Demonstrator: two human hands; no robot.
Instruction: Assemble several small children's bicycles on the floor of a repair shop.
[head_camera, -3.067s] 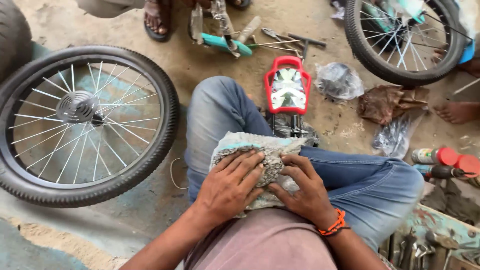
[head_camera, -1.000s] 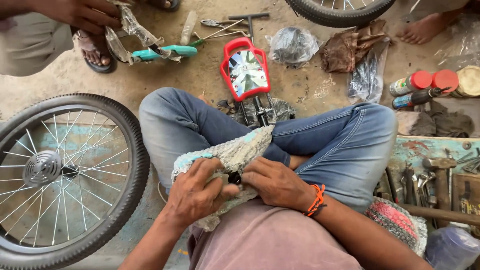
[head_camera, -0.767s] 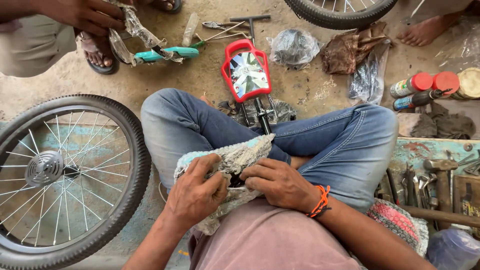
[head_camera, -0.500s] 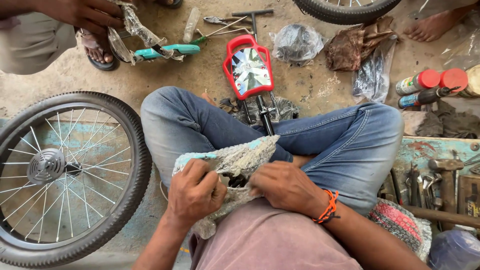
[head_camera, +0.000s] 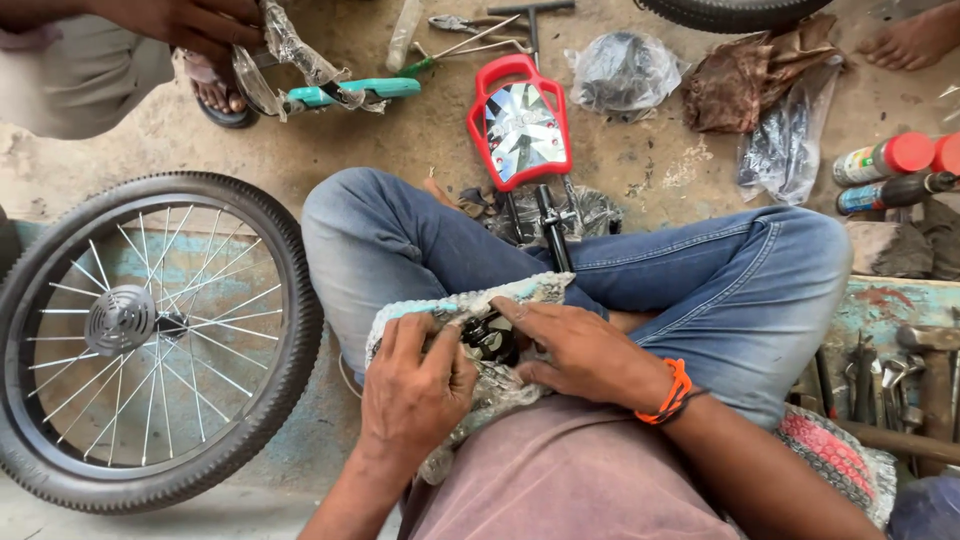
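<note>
Cloth, grimy and pale with a teal edge, lies bunched over the seated person's lap, crumpled and stained grey. A small dark round metal part sits in its folds, mostly wrapped, so its exact kind is hard to tell. The left hand presses down on the cloth with fingers curled, gripping the fabric beside the part. The right hand, with an orange wristband, pinches the cloth's upper edge and touches the part with its fingertips. Crossed legs in blue jeans hide the lower end of a black stem that rises to a red-framed reflector on the ground. A spoked bicycle wheel lies at the left, cut off by the frame's edge. Another person's hand at the top left holds clear plastic wrapping, only partly in view.
</note>
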